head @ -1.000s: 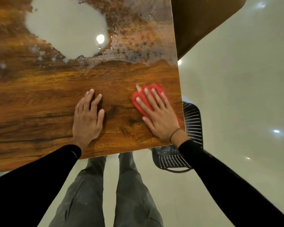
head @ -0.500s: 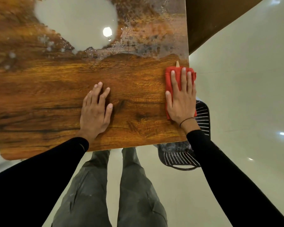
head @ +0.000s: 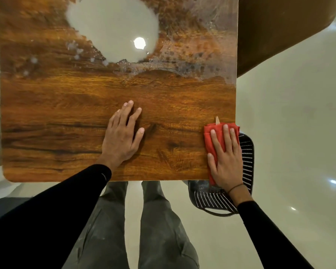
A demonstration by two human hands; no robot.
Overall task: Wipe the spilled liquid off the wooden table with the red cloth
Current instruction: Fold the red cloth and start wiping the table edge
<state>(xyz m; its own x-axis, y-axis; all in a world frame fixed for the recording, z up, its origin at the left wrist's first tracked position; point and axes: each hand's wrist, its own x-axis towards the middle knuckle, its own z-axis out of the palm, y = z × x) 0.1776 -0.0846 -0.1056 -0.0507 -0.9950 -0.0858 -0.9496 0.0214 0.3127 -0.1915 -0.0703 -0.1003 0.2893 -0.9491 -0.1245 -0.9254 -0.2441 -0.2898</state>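
The wooden table (head: 66, 113) fills the upper view. A wet film of spilled liquid (head: 192, 61) covers its far part, with drops scattered at the far left. The near half looks dry. The folded red cloth (head: 209, 138) lies at the table's near right corner, partly over the right edge. My right hand (head: 226, 162) presses flat on the cloth with fingers spread. My left hand (head: 122, 140) rests flat on bare wood near the middle of the near edge, holding nothing.
A black perforated basket (head: 246, 158) stands on the floor under the table's near right corner. A brown piece of furniture (head: 279, 32) sits beyond the right edge. My legs (head: 153, 230) stand at the near edge. Glossy pale floor (head: 299, 133) lies to the right.
My right hand slid the red cloth to the table's right edge, then back along it to the near right corner. My left hand stayed flat on the wood.
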